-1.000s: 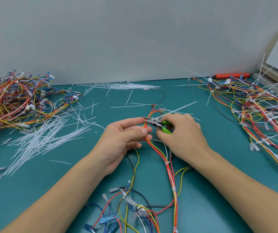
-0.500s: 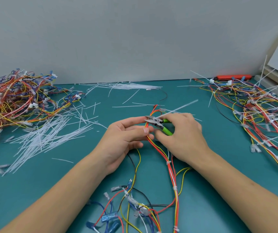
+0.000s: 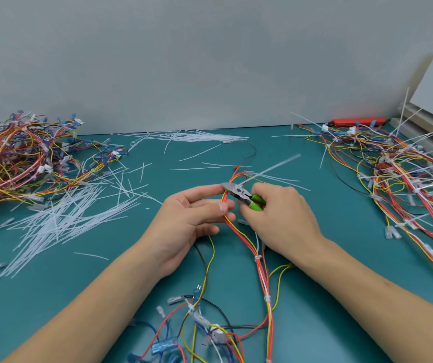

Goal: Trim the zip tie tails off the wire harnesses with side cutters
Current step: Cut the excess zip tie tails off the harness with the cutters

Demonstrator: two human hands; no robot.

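Teal bench (image 3: 53,284) is carrying everything under a plain grey wall, and the harness (image 3: 259,260) is running lengthwise between the two forearms. Left hand (image 3: 191,218) is pinching the wire bundle between thumb and fingers, steadying it. Right hand (image 3: 280,218) is gripping the green handles of the side cutters (image 3: 239,192), nose pointing left and nearly touching the left fingertip. The zip tie tail (image 3: 270,169) is rising from the jaws, slanting up and right, away from both hands. Looks like the cut is imminent. Loose cut tails (image 3: 60,218) are lying left; untrimmed harnesses (image 3: 406,176) are piling right, with open bench beyond the hands.
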